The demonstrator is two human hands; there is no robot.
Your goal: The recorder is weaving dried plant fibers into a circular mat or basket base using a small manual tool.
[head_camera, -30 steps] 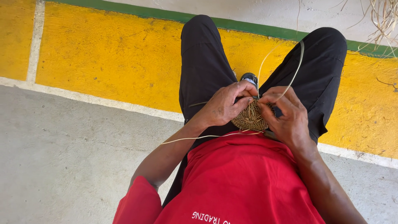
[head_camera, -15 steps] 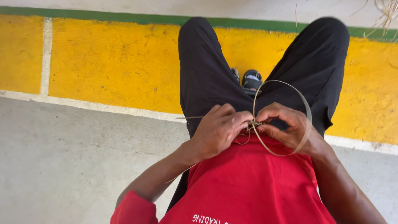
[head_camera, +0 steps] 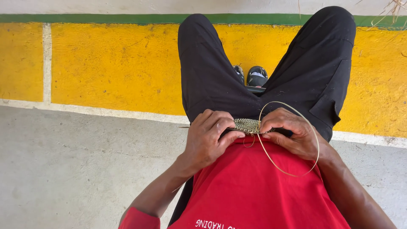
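Note:
A small flat woven piece of pale straw (head_camera: pixel 247 125) lies edge-on between both hands, just above my red shirt (head_camera: pixel 254 191). My left hand (head_camera: pixel 210 138) grips its left side with thumb and curled fingers. My right hand (head_camera: pixel 290 132) pinches its right edge. A long thin straw strand (head_camera: pixel 292 171) curves in a wide loop from the woven piece around my right hand and wrist. Another thin strand end sticks out left of my left hand.
I sit with my knees apart in black trousers (head_camera: pixel 212 76), dark shoes (head_camera: pixel 252 76) showing between them. Ahead is a yellow painted floor band (head_camera: pixel 114 63) with a green stripe (head_camera: pixel 85 18); grey concrete (head_camera: pixel 76 165) lies to my left. Dry straw (head_camera: pixel 394 8) pokes in at top right.
The woven piece has turned from facing up to lying edge-on between my hands. The loose strand, first pointing up, now forms a loop around my right hand. My hands sit lower, closer to my shirt.

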